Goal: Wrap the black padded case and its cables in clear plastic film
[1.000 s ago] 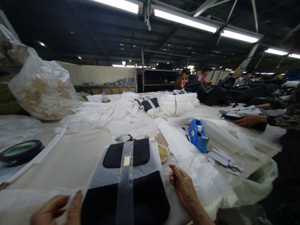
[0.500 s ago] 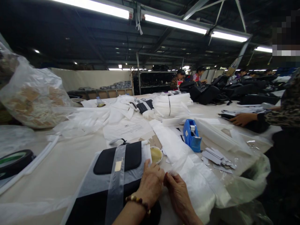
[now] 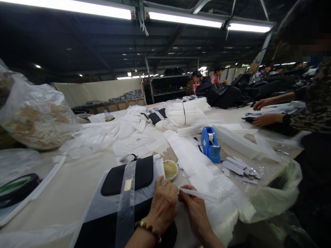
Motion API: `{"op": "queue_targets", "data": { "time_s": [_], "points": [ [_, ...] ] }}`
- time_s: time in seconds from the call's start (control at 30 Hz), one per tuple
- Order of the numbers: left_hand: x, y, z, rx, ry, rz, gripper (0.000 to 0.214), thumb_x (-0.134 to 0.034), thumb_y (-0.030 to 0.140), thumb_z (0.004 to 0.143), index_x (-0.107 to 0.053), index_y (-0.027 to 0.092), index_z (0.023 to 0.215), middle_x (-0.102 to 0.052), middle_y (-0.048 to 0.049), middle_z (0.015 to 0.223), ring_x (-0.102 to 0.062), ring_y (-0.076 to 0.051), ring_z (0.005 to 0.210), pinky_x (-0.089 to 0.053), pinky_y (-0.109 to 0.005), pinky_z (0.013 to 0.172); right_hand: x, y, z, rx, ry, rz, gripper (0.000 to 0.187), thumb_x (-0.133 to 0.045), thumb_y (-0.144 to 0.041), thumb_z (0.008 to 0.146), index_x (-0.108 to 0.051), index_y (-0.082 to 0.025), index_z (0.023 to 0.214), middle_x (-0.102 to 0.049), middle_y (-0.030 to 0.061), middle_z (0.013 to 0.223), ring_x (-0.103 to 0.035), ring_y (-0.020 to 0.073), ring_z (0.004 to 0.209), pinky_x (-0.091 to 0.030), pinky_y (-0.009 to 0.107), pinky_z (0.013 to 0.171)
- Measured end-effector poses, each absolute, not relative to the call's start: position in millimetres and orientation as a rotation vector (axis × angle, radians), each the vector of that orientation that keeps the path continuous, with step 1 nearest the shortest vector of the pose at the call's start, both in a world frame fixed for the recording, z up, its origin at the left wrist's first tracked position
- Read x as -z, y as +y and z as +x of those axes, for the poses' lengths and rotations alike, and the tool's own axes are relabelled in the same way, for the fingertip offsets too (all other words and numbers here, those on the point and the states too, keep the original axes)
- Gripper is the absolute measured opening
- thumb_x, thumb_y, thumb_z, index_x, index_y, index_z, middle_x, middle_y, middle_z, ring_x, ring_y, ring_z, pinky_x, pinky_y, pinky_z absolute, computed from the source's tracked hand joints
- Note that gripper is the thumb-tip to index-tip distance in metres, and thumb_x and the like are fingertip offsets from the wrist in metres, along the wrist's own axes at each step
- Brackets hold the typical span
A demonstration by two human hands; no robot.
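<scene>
Pinching a thin translucent strip (image 3: 200, 194) between thumb and fingers, the right hand (image 3: 192, 205) is near, just right of the black bag (image 3: 97, 229). The left hand (image 3: 164, 198), with a beaded bracelet (image 3: 147, 227) at its wrist, lies over the bag's right side, fingers bent; whether its fingertips also grip the strip, I cannot tell. The bag lies flat on the near table, left of both hands, with translucent sheeting across its middle, a dark pouch (image 3: 142, 170) at its far end and a clear band (image 3: 125, 210) running lengthwise over both. A pale label (image 3: 128, 184) shows on that band.

To the near left lies a black tape roll (image 3: 28, 184). Just beyond the left hand is a white dish (image 3: 176, 171) with yellowish contents; white sheeting (image 3: 196, 162) stretches to its right. Farther right are a blue tape dispenser (image 3: 210, 144) and scattered grey card pieces (image 3: 234, 167).

Farther off, a clear sack (image 3: 38, 120) of tan scraps is at left, a tied white bundle (image 3: 193, 112) mid-table, and a co-worker's hands (image 3: 269, 119) work at right. Dark bags (image 3: 224, 98) are heaped beyond.
</scene>
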State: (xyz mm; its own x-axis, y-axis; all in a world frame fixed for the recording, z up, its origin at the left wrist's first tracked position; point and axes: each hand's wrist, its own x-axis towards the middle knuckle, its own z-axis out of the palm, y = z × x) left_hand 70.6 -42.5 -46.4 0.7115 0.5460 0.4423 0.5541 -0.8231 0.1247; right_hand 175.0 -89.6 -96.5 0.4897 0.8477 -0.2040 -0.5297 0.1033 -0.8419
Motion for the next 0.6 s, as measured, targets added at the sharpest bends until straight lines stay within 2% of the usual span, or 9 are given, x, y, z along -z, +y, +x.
{"op": "queue_targets", "data": {
  "time_s": [0.1,0.23,0.37,0.47,0.53,0.6],
  "points": [
    [50,-46,70,0.791,-0.862,-2.856,0.026,-0.031,-0.002,0.076,-0.050,0.016,0.071,-0.053,-0.0044,0.065,-0.047,-0.020,0.067,-0.035,-0.043,0.083,98,-85,171,-1.026,-0.332,-1.018,0.028,-0.077,-0.033,0.057,-0.061,-0.017,0.074,-0.061,-0.0019,0.063,-0.054,0.0126,0.061,-0.044,0.025,0.063],
    [49,-48,69,0.806,-0.796,-2.830,0.022,-0.034,0.000,0.074,-0.047,0.017,0.069,-0.051,-0.0034,0.062,-0.046,-0.019,0.063,-0.037,-0.043,0.081,96,-93,162,-1.075,-0.198,-0.982,0.041,-0.079,-0.030,0.050,-0.057,-0.019,0.083,-0.061,-0.0040,0.067,-0.057,0.0116,0.062,-0.047,0.023,0.061],
    [50,-48,68,0.799,-0.774,-2.817,0.015,-0.039,0.004,0.070,-0.046,0.017,0.067,-0.050,-0.0025,0.059,-0.047,-0.019,0.062,-0.040,-0.044,0.084,80,-108,157,-1.310,-0.156,-0.875,0.024,-0.074,-0.027,0.055,-0.056,-0.018,0.067,-0.060,-0.0037,0.059,-0.059,0.0129,0.059,-0.048,0.022,0.054],
    [52,-51,69,0.779,-0.794,-2.801,0.014,-0.040,0.004,0.067,-0.047,0.016,0.069,-0.051,-0.0023,0.061,-0.048,-0.018,0.062,-0.041,-0.045,0.087,68,-108,155,-1.376,-0.257,-0.879,0.024,-0.073,-0.034,0.058,-0.063,-0.017,0.072,-0.064,-0.0007,0.064,-0.062,0.0161,0.063,-0.050,0.024,0.054],
    [51,-55,67,0.778,-0.780,-2.782,0.016,-0.042,0.005,0.065,-0.050,0.015,0.075,-0.053,-0.0036,0.067,-0.051,-0.018,0.065,-0.041,-0.043,0.090,66,-104,155,-1.364,-0.359,-0.966,0.028,-0.073,-0.037,0.058,-0.066,-0.017,0.076,-0.068,0.0026,0.071,-0.064,0.0198,0.068,-0.052,0.028,0.055],
    [48,-60,59,0.883,-0.724,-2.766,0.022,-0.043,0.009,0.067,-0.053,0.011,0.087,-0.058,-0.0071,0.078,-0.055,-0.021,0.081,-0.039,-0.042,0.094,71,-99,156,-1.286,-0.470,-1.100,0.027,-0.072,-0.040,0.057,-0.068,-0.019,0.073,-0.069,0.0047,0.074,-0.065,0.0241,0.072,-0.055,0.032,0.057]
  ]
}}
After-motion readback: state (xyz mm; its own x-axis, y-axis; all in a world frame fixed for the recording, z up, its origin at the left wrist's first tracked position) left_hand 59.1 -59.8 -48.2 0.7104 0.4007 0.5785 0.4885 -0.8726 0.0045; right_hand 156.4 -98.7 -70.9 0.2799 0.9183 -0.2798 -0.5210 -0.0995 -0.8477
